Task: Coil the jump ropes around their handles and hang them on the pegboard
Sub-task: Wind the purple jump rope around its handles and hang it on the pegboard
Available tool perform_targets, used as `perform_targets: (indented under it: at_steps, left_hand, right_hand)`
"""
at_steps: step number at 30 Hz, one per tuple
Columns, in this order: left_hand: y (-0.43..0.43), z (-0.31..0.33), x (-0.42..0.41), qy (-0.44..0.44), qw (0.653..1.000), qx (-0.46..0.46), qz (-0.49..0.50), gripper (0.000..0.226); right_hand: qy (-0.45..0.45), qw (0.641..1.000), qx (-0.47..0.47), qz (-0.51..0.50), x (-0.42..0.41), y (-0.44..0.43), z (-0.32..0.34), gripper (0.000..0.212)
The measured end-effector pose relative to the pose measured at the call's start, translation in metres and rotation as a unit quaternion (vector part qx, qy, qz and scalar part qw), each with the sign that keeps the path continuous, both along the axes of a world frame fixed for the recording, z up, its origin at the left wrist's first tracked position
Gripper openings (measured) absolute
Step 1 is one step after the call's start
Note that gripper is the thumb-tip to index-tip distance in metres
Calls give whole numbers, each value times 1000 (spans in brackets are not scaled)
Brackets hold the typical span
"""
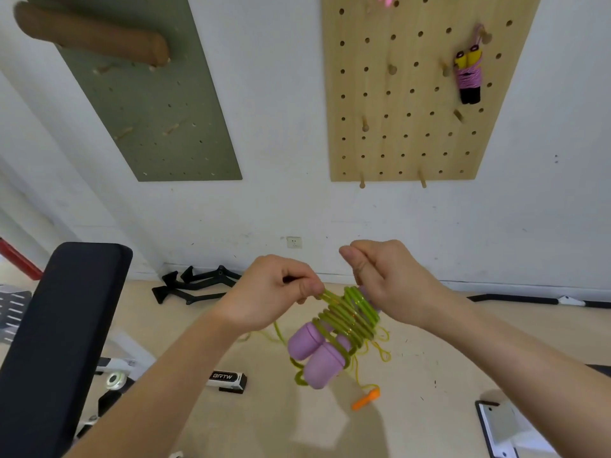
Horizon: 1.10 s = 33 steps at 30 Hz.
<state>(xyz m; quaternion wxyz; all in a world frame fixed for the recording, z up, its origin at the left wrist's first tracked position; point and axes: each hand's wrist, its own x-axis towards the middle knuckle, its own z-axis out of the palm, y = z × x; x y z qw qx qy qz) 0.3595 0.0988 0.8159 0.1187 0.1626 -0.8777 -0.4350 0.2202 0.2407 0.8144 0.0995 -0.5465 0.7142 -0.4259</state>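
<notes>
Two purple handles (pixel 317 352) lie side by side, bound by many turns of green rope (pixel 350 317). My left hand (pixel 274 292) pinches the rope's loose end at the upper left of the coil. My right hand (pixel 386 276) grips the handles' far end, fingers closed around it. Loose thin rope trails down toward the floor. On the wall, the wooden pegboard (pixel 406 127) carries a coiled pink rope with black and yellow handles (pixel 468 74) on a peg at its upper right. Several bare pegs stick out of the board.
A green pegboard (pixel 155 120) with a brown roll (pixel 89 34) hangs at the left. A black padded bench (pixel 56 342) stands at lower left. Black cable handles (pixel 195 284), an orange handle (pixel 365 399) with yellow rope, and a white weight bar lie on the floor.
</notes>
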Motion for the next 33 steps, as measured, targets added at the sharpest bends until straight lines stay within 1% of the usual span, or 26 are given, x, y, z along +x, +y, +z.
perform_targets:
  at_steps: [2,4,6,7,8,9,10,11,13,14,15,16,17,18,19,20,21,22,23,25,26,27,29,30,32,33]
  left_hand:
    - [0,0,-1,20,996,77,-27,18]
    - [-1,-2,-1,48,985,160,-37,18]
    - [6,-3,-2,76,970,232,-16,21]
    - [11,-9,-5,84,955,282,17,27]
    - [18,-19,-7,84,933,343,67,33]
    - [28,-28,-9,86,901,405,127,35]
    - [37,-40,-11,94,875,450,151,32]
    - [49,-48,-14,104,863,473,145,26]
    - [71,-65,-15,90,894,410,156,22]
    - [78,-68,-15,73,917,349,176,22]
    - [87,-69,-13,63,945,272,173,22]
    - [92,-73,-11,42,975,160,150,23]
    - [97,-75,-9,-1,992,28,124,29]
    - [100,-76,-5,-32,987,-107,116,33]
    - [101,-72,-1,-44,967,-218,124,31]
    - [101,-67,3,-67,944,-299,120,27]
    - [102,-58,6,-114,927,-342,103,22]
    - [101,-54,6,-136,908,-388,80,17]
    - [99,-50,6,-139,893,-422,68,20]
    - [93,-50,9,-142,873,-464,46,36]
    - [91,-44,10,-144,870,-470,35,39]
    - [89,-35,11,-143,868,-475,22,39]
    - [81,-12,13,-121,863,-491,11,31]
    - [71,-7,12,-96,875,-475,10,29]
    - [52,0,12,-82,913,-397,-33,30]
    - [45,1,12,-63,930,-358,-51,27]
  right_hand:
    - [-65,997,-37,-12,0,0,6,47]
    - [-122,990,-64,-28,1,0,10,49]
    - [-177,979,-88,-51,3,-1,11,51]
    - [-204,972,-99,-65,4,-3,10,51]
    - [-227,964,-110,-84,4,-5,9,51]
    - [-247,955,-120,-109,4,-7,6,52]
    - [-259,947,-129,-140,1,-10,2,52]
    - [-258,941,-134,-171,-2,-13,-3,53]
    - [-213,941,-129,-227,-10,-16,-17,54]
    - [-181,944,-120,-250,-15,-17,-24,53]
    - [-153,944,-112,-272,-18,-17,-29,52]
    - [-131,941,-109,-293,-22,-16,-33,50]
    - [-109,938,-106,-312,-25,-15,-34,49]
    - [-81,938,-102,-322,-26,-14,-35,48]
    - [-50,940,-97,-323,-26,-12,-34,47]
    - [-16,945,-89,-316,-24,-10,-34,46]
    - [15,949,-75,-305,-22,-9,-34,45]
    - [39,953,-58,-294,-20,-8,-35,44]
    - [56,957,-41,-282,-19,-8,-36,42]
    - [89,963,-5,-255,-18,-8,-37,37]
    - [105,965,17,-240,-18,-8,-36,36]
    - [120,966,36,-225,-18,-7,-34,35]
    - [138,969,66,-195,-19,-3,-31,35]
    - [138,972,72,-177,-19,0,-29,35]
    - [142,977,80,-139,-16,4,-21,38]
    - [150,978,83,-116,-14,6,-17,39]
